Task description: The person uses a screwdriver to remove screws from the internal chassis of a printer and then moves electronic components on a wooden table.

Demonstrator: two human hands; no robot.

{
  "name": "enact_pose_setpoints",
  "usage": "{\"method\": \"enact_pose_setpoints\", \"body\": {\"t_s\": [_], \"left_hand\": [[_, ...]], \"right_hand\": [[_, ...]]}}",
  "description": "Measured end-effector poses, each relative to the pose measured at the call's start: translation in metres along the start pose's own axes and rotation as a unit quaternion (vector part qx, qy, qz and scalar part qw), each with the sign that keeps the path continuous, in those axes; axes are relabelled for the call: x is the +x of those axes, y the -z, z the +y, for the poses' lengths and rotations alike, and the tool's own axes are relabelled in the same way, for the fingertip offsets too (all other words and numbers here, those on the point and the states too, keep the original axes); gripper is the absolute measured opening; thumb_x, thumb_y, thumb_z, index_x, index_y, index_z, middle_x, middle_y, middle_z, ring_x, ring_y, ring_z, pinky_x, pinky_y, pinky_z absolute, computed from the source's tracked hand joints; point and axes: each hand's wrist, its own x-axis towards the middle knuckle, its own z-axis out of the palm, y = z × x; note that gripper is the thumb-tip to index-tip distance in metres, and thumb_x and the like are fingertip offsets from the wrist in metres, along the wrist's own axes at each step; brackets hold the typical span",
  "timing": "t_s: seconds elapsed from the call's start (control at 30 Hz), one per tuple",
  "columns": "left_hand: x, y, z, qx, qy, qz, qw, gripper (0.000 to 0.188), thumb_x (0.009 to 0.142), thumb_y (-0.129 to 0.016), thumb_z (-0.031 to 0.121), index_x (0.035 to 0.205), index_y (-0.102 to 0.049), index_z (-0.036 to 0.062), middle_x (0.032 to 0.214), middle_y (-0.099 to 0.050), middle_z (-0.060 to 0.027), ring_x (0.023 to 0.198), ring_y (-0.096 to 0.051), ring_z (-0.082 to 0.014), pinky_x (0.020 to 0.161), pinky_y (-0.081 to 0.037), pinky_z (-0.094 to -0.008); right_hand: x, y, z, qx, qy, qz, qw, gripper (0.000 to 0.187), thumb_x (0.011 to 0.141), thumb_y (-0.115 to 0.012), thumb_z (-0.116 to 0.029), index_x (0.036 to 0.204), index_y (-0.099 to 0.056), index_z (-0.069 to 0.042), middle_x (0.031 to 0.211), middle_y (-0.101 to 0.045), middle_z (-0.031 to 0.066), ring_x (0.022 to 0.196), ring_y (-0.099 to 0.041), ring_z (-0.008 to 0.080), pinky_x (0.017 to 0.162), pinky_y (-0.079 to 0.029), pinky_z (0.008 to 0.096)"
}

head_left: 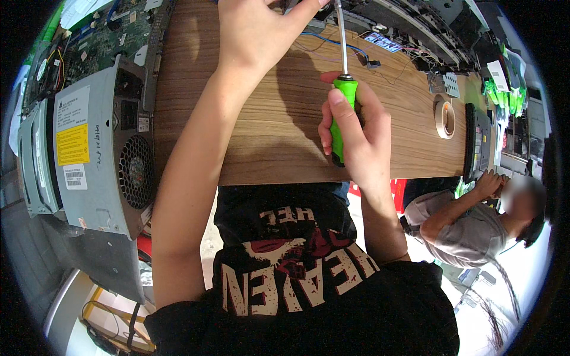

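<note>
My right hand is closed round the green handle of a screwdriver over the wooden table, thumb along the handle. Its metal shaft points away from me, toward the far edge of the view, where the tip is cut off. My left hand reaches to the top edge, with the thumb stretched toward the upper shaft. The other fingers lie mostly out of view, so their grip is hidden. Just beyond both hands lies a dark, opened machine, with a blue cable and thin wires trailing from it.
At left stands an opened computer case with a grey power supply and a green circuit board. On the wooden table at right are a tape roll and a black device. Another person sits at far right.
</note>
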Motion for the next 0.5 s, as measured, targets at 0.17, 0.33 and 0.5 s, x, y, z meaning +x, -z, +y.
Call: {"method": "enact_pose_setpoints", "body": {"t_s": [0.17,0.33,0.5], "left_hand": [[0.0002,-0.0014,0.0026,0.015,0.008,0.002,1.000,0.032,0.076,-0.076,0.002,0.102,-0.061,-0.0079,0.097,-0.061,-0.0121,0.084,-0.065,-0.0166,0.072,-0.054,-0.0259],[-0.0002,-0.0024,0.0011,0.029,-0.008,0.001,1.000,0.031,0.076,-0.076,0.002,0.101,-0.061,-0.0071,0.097,-0.060,-0.0115,0.085,-0.064,-0.0160,0.073,-0.054,-0.0257],[-0.0014,-0.0012,0.0007,0.038,-0.015,0.002,0.999,0.031,0.077,-0.076,0.002,0.102,-0.060,-0.0060,0.097,-0.060,-0.0097,0.087,-0.063,-0.0145,0.071,-0.052,-0.0247]], "right_hand": [[-0.0002,0.0002,-0.0006,0.003,-0.003,0.004,1.000,0.028,0.098,-0.049,-0.018,0.117,-0.053,0.003,0.070,-0.051,0.0029,0.050,-0.049,0.0087,0.043,-0.037,0.0224],[0.0002,-0.0016,0.0020,0.022,0.002,0.039,0.999,0.022,0.095,-0.053,-0.014,0.109,-0.059,0.001,0.051,-0.054,0.0014,0.043,-0.050,0.0083,0.042,-0.038,0.0251],[-0.0005,0.0010,-0.0011,0.024,-0.013,-0.011,1.000,0.028,0.099,-0.048,-0.017,0.118,-0.052,0.004,0.068,-0.051,0.0027,0.051,-0.049,0.0087,0.045,-0.038,0.0227]]}}
